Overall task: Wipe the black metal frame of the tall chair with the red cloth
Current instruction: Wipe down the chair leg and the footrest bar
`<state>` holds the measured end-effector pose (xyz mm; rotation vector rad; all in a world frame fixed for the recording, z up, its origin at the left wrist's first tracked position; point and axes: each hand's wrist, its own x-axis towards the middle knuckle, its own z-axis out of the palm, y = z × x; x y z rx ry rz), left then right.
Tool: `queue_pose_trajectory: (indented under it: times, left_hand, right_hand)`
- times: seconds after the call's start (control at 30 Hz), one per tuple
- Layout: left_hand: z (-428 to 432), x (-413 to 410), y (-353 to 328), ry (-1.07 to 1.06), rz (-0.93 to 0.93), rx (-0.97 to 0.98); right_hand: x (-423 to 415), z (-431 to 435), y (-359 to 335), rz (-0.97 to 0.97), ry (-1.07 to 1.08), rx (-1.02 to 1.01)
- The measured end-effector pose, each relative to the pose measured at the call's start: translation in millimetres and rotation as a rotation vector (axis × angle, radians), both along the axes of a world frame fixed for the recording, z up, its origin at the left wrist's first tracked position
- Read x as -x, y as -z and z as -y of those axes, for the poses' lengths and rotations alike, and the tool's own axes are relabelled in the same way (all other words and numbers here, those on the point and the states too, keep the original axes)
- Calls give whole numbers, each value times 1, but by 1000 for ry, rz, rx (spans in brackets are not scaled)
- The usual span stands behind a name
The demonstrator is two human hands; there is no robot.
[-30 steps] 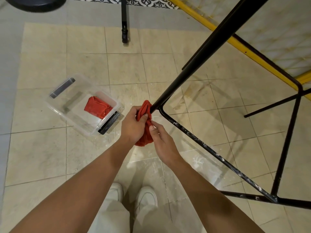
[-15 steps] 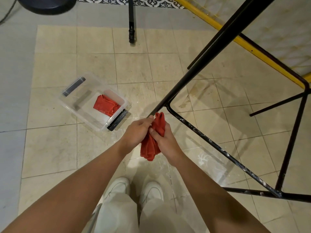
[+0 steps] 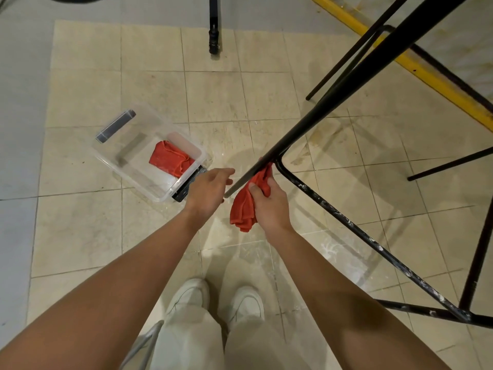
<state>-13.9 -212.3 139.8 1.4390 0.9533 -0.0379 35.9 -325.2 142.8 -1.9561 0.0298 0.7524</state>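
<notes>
The red cloth [image 3: 249, 201] was held in the right hand [image 3: 269, 206] just below the middle of the frame, the thumb and fingers closed round it. Its upper fold was pressed against the black metal frame [image 3: 344, 84] at the junction where the long slanted leg met a lower rail, and the rest hung loose below the hand. The left hand [image 3: 208, 189] was seen just left of the leg's lower end, fingers loosely spread and nothing gripped; whether its fingertips touched the leg could not be told.

The leg's long axis ran from that junction up and to the upper right of the frame, so the unwiped length lay up and right of the cloth. The lower rail [image 3: 368, 239] ran from the same junction down toward the lower right corner and was flecked with white marks. The right hand was judged the nearer for either run, being already at the joint. A stroke was judged to call for sliding the wrapped cloth along one of these two axes.

A clear plastic box [image 3: 112, 156], left of centre, held a second red cloth [image 3: 170, 160].
</notes>
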Motion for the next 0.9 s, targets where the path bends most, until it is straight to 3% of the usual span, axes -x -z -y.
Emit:
queue_pose_trajectory:
  times: [0.6, 0.77, 0.9]
  left_hand:
    - [-14, -1, 99, -41, -85, -34]
    - [-9, -5, 103, -39, -88, -50]
    - [-10, -7, 99, -39, -79, -48]
  right_hand:
    - [-2, -26, 114, -108, -81, 180]
    - [-9, -23, 113, -80, -116, 175]
    - [-10, -17, 103, -56, 16, 114]
